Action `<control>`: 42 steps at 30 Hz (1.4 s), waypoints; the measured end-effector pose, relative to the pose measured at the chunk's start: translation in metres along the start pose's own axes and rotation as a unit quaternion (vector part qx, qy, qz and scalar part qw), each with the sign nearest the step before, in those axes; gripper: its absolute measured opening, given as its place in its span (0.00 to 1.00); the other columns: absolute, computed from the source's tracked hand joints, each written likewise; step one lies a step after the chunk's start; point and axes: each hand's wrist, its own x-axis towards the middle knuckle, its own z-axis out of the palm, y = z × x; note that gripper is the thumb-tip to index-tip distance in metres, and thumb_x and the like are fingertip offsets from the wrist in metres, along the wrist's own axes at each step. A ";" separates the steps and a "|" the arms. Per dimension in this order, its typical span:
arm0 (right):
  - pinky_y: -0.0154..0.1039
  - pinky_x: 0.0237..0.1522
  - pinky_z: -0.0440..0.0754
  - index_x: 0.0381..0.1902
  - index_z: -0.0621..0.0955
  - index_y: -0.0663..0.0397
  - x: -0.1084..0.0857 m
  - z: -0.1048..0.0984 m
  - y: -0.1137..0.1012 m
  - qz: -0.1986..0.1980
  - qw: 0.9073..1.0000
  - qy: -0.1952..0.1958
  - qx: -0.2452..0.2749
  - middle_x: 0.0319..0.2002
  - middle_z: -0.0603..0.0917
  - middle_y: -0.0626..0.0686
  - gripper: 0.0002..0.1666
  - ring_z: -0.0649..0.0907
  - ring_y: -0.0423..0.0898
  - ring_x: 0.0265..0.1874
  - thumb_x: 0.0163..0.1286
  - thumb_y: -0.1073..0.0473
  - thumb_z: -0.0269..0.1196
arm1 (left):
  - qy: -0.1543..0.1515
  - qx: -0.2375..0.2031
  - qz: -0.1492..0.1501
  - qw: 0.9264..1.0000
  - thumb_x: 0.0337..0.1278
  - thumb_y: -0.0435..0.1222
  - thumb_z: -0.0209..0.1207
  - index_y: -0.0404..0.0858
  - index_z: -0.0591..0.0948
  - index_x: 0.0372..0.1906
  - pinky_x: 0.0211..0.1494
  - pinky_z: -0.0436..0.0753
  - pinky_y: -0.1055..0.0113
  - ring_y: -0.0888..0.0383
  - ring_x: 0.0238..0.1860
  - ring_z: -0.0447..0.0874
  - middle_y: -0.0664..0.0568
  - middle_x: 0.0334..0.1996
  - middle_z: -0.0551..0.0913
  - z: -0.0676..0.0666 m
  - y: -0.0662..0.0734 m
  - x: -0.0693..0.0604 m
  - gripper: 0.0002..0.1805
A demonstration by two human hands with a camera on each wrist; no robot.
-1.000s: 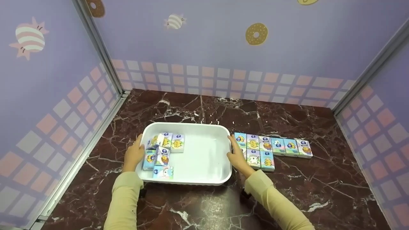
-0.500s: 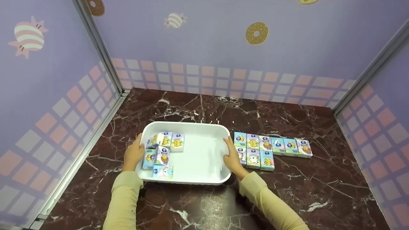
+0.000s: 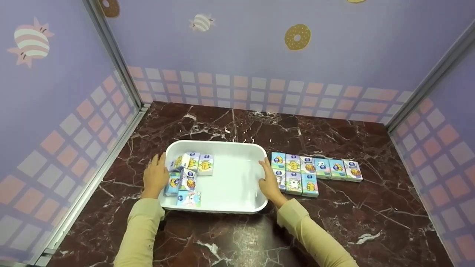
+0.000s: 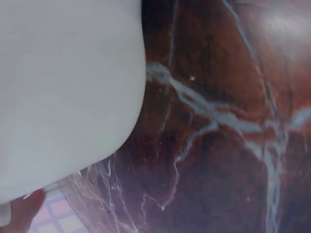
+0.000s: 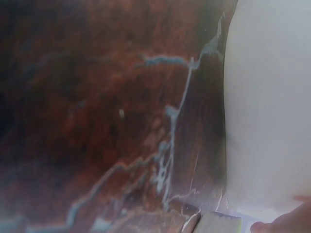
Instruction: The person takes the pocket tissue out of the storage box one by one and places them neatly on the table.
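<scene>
A white rectangular tray (image 3: 230,185) lies on the dark marbled surface, with several small cartoon-printed packs gathered in its left part. One purple-and-white pack (image 3: 188,179) leans on a blue pack (image 3: 173,184), and a unicorn-printed pack (image 3: 188,199) lies near the front wall. At the tray's left rim is my left hand (image 3: 155,178), its fingers extended and slightly apart. My right hand (image 3: 270,185) touches the right rim, fingers pointing away and thumb toward the tray. Both wrist views show mostly the tray's outer wall, with parts of fingers (image 4: 24,211) low in the frame.
Right of the tray, several similar packs (image 3: 310,184) lie side by side in two rows, the back row longer. Purple patterned panels (image 3: 237,55) stand at the back and both sides. White crumbs dot the marbled surface (image 3: 252,128) behind the tray.
My right hand has shifted left, onto the tray's right rim. The fingers of my left hand have spread slightly. The tray and packs stay in place.
</scene>
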 end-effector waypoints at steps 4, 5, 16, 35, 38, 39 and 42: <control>0.53 0.58 0.63 0.58 0.65 0.65 0.000 0.000 0.003 0.000 1.000 0.003 -0.005 0.67 0.52 0.63 0.37 0.55 0.61 0.65 0.44 0.80 0.44 | 0.057 0.036 0.057 0.996 0.52 0.30 0.50 0.36 0.65 0.61 0.58 0.61 0.43 0.37 0.58 0.62 0.34 0.62 0.59 0.002 0.009 0.000 0.27; 0.53 0.58 0.63 0.58 0.66 0.64 -0.001 0.000 0.003 0.001 1.000 0.004 -0.006 0.67 0.52 0.63 0.37 0.55 0.60 0.65 0.44 0.80 0.44 | 0.064 0.039 0.071 0.995 0.52 0.30 0.50 0.35 0.66 0.60 0.58 0.62 0.43 0.37 0.57 0.63 0.34 0.62 0.61 0.002 0.013 0.000 0.27; 0.52 0.56 0.66 0.54 0.68 0.67 -0.001 0.001 0.003 -0.007 1.000 0.013 0.000 0.67 0.53 0.64 0.34 0.56 0.61 0.65 0.44 0.80 0.45 | -0.159 -0.127 -0.022 0.979 0.58 0.38 0.44 0.28 0.46 0.67 0.67 0.49 0.49 0.37 0.66 0.48 0.29 0.64 0.51 -0.001 0.044 0.026 0.35; 0.51 0.55 0.67 0.50 0.71 0.65 0.002 0.001 0.002 -0.022 0.999 0.021 -0.021 0.65 0.55 0.66 0.32 0.59 0.63 0.63 0.41 0.80 0.45 | -0.276 -0.290 -0.079 0.913 0.56 0.45 0.50 0.42 0.50 0.69 0.64 0.58 0.47 0.39 0.65 0.51 0.37 0.67 0.50 -0.002 0.046 0.023 0.37; 0.52 0.57 0.66 0.49 0.71 0.65 0.002 0.001 0.002 -0.025 0.999 0.024 -0.019 0.65 0.56 0.66 0.32 0.60 0.63 0.63 0.41 0.80 0.46 | -0.287 -0.292 -0.085 0.908 0.57 0.42 0.49 0.42 0.50 0.69 0.65 0.56 0.47 0.40 0.65 0.51 0.38 0.67 0.50 -0.001 0.055 0.021 0.35; 0.53 0.57 0.65 0.49 0.71 0.65 0.002 0.001 0.002 -0.025 0.999 0.025 -0.017 0.65 0.56 0.66 0.32 0.60 0.63 0.63 0.41 0.80 0.46 | -0.288 -0.293 -0.084 0.908 0.58 0.41 0.49 0.42 0.51 0.68 0.65 0.56 0.48 0.41 0.65 0.52 0.38 0.67 0.50 -0.001 0.059 0.020 0.35; 0.53 0.57 0.66 0.49 0.71 0.65 0.002 0.001 0.002 -0.025 0.999 0.025 -0.015 0.65 0.56 0.66 0.31 0.60 0.63 0.63 0.41 0.80 0.46 | -0.295 -0.291 -0.070 0.907 0.58 0.39 0.49 0.41 0.52 0.68 0.65 0.57 0.48 0.41 0.65 0.53 0.38 0.67 0.52 0.002 0.070 0.018 0.34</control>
